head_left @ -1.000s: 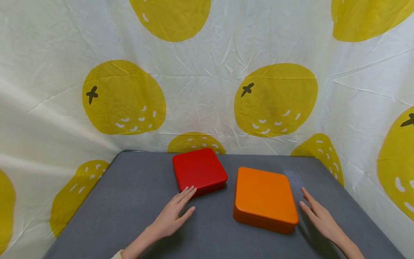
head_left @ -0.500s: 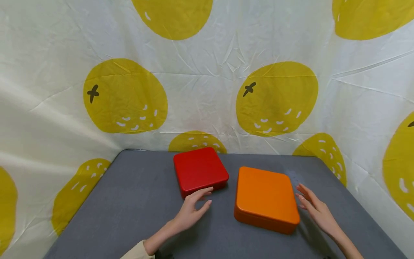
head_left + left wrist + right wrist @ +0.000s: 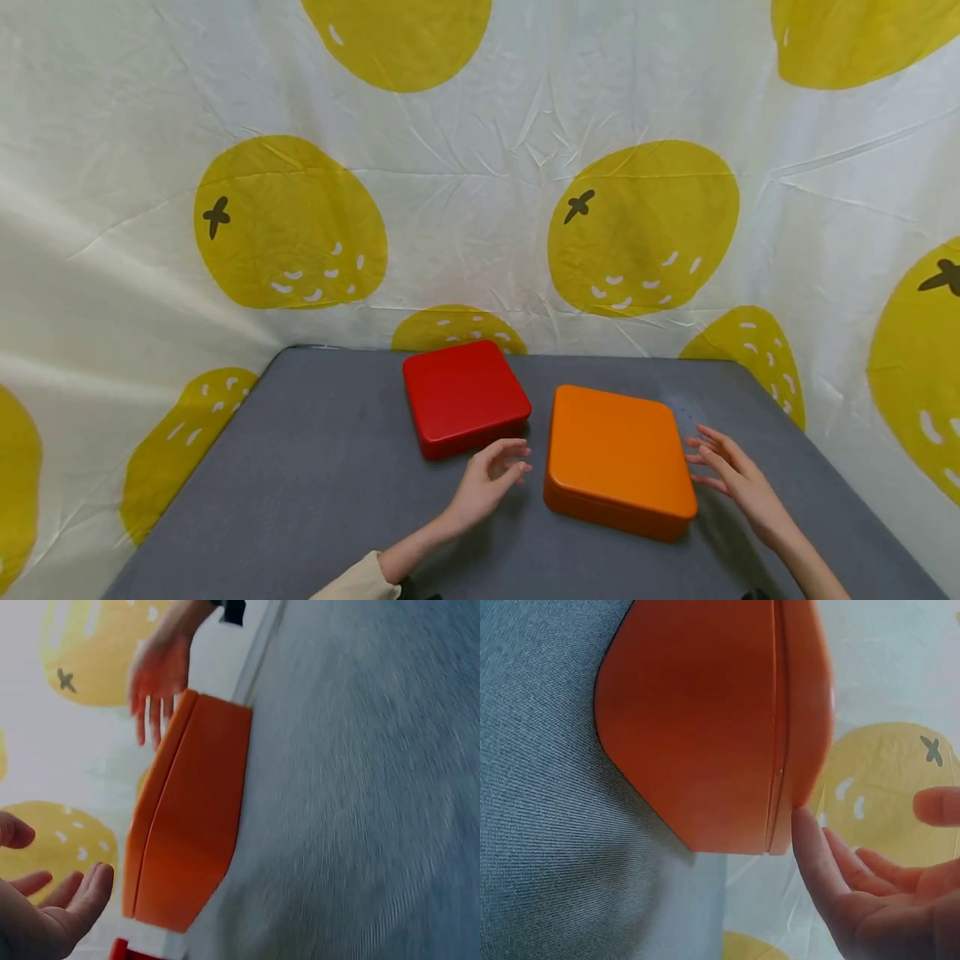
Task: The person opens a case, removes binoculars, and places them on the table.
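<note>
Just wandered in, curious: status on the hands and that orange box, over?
Left hand empty, just short of orange box; right hand at its other side, contact unclear. Orange box flat on table. Red box nearby, not between.

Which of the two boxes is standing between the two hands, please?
The orange box: it has the left hand on one side and the right hand on the other. The red box is farther back, to its left.
</note>
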`<state>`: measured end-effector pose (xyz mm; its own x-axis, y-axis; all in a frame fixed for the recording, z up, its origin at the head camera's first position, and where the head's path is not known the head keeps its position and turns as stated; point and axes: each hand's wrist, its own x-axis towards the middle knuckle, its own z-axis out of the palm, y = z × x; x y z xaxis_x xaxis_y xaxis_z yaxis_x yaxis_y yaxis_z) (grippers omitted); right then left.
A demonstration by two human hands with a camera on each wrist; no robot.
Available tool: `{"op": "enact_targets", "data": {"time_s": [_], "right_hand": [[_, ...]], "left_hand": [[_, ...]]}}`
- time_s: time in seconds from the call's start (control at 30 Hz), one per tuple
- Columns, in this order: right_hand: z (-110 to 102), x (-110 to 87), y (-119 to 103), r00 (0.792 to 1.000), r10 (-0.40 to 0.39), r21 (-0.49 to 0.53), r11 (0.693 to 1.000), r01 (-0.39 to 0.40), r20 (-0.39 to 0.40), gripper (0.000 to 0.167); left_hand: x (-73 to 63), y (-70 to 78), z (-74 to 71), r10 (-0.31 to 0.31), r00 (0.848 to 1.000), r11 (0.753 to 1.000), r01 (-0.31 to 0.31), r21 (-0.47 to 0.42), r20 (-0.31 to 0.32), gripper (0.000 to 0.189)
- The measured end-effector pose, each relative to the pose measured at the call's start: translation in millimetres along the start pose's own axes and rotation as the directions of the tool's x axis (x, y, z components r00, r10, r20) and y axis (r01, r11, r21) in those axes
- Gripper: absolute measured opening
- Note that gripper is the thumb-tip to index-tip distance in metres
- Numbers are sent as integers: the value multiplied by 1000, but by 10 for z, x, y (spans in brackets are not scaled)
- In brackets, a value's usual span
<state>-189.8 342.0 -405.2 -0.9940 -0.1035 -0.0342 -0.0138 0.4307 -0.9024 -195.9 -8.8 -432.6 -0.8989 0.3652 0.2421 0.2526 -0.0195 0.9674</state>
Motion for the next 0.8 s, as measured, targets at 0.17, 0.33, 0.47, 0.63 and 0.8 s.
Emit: {"op": "enact_targets", "data": {"time_s": [0.17, 0.33, 0.47, 0.63, 0.8], "right_hand": [[-28, 18, 5, 990, 140, 39, 989, -141, 31, 69], [-62, 13, 57, 977, 197, 98, 974, -204, 78, 66], [-74, -18, 109, 972, 205, 160, 962, -222, 119, 52], [-90, -58, 152, 959, 226, 254, 931, -264, 171, 30], [-86, -63, 187, 943, 271, 289, 903, -319, 195, 48]], "left_hand": [[71, -86, 95, -121, 992, 982, 118, -145, -16, 33], [89, -95, 151, -177, 984, 957, 168, -238, -15, 37], [86, -120, 180, -202, 979, 944, 195, -268, 1, 38], [85, -136, 206, -266, 964, 920, 250, -302, -13, 38], [87, -161, 216, -322, 946, 898, 300, -322, -18, 39]]}}
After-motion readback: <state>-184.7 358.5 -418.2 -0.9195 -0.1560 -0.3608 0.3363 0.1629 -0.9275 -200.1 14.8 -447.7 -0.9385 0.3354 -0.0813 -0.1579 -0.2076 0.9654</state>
